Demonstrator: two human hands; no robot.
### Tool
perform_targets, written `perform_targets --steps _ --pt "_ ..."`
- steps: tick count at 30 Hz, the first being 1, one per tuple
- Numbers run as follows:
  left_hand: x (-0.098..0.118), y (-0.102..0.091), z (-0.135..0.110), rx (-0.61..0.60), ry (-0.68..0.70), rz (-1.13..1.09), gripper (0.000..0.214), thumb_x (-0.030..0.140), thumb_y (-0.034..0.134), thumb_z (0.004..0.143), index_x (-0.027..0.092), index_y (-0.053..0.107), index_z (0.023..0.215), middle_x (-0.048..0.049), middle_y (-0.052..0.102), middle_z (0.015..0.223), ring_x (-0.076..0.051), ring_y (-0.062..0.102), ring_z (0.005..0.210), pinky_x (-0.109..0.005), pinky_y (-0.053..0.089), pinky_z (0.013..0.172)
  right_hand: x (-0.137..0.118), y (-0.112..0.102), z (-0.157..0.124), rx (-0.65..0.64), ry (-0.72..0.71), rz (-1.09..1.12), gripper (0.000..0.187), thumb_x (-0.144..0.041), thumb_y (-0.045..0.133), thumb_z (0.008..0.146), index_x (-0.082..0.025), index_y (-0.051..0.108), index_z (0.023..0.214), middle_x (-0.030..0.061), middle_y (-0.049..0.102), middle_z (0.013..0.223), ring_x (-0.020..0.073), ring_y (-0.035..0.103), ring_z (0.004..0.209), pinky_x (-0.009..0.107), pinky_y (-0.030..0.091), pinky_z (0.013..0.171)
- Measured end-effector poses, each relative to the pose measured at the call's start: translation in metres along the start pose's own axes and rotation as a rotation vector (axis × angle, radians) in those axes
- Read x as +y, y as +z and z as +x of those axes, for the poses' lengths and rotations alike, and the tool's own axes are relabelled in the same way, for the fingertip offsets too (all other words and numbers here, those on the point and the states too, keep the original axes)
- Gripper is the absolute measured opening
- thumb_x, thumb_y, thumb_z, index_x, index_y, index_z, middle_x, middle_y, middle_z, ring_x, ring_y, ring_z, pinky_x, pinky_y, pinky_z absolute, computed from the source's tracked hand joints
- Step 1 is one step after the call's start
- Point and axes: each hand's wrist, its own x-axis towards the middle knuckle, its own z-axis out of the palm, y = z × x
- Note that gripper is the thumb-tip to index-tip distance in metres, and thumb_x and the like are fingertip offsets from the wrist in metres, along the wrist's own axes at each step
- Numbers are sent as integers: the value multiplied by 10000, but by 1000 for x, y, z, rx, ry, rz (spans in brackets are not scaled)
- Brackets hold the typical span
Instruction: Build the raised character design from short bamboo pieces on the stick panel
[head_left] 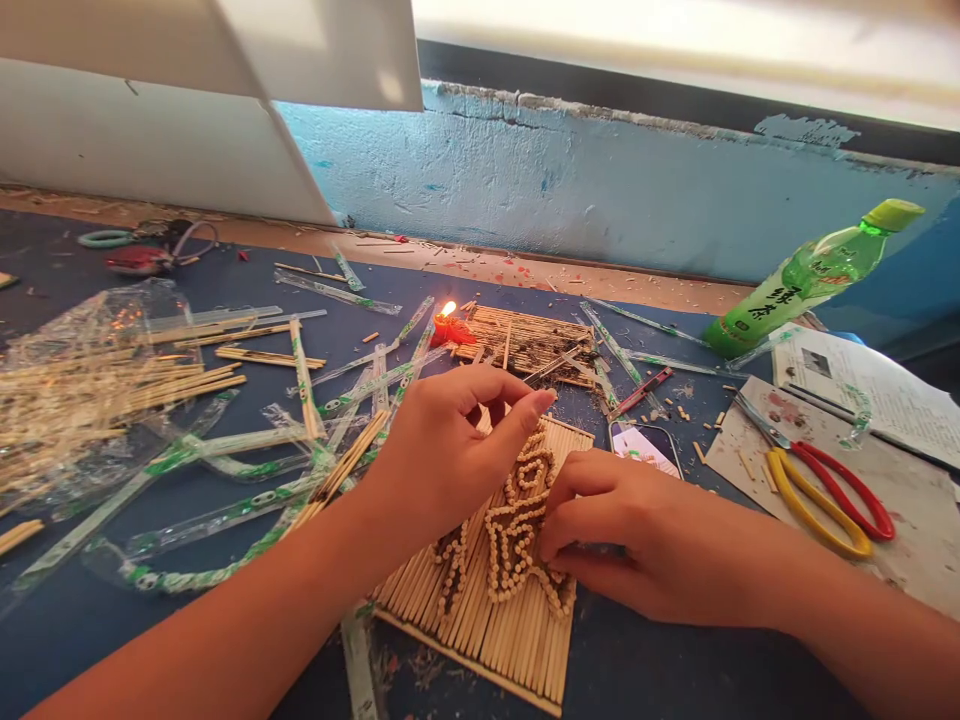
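We are making a picture out of little wood bits on a stick mat [517,640]. The mat is made of many thin sticks lying side by side, and it lies on the blue table [675,680] right in front of us. A good part of the bead-like shape [517,530] is already stuck on. It has curly lines near the top and a wider part lower down. Most of the mat around it is bare, and we cannot tell how much more of the shape is to come.

Our left hand [442,450] is over the top of the mat. The thumb and first finger are pinched close together at the tip, near the top of the shape. They may hold a tiny wood bit, but it is too small for us to be sure. The other fingers are curled in. The left arm comes in from the lower left.

Our right hand [637,530] lies low on the right side of the mat. Its fingers are bent and close together, and the tips press on the edge of the shape. The right arm comes in from the lower right.

A small candle [448,325] burns just behind the mat. Another stick mat [532,345] lies beside the candle. Red and yellow scissors [825,490] rest on paper to the right, and a green bottle [810,280] leans behind them. Loose sticks and wrappers [187,400] lie to the left.
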Motion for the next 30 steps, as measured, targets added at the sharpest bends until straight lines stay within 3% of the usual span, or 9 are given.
perform_targets --steps 9,30 --pt "-1 2 -1 -15 7 -3 235 353 652 946 221 719 764 32 680 680 -139 524 584 -292 382 557 -2 0 0 -9 7 -29 112 -130 633 955 -204 717 963 59 682 1024 179 630 949 293 505 833" --pt "-1 1 -2 -10 -3 -3 230 333 667 938 205 731 758 44 664 663 -121 511 577 -292 377 557 -7 1 4 4 -37 -103 143 -122 595 973 -187 721 992 50 658 985 172 598 937 264 488 817"
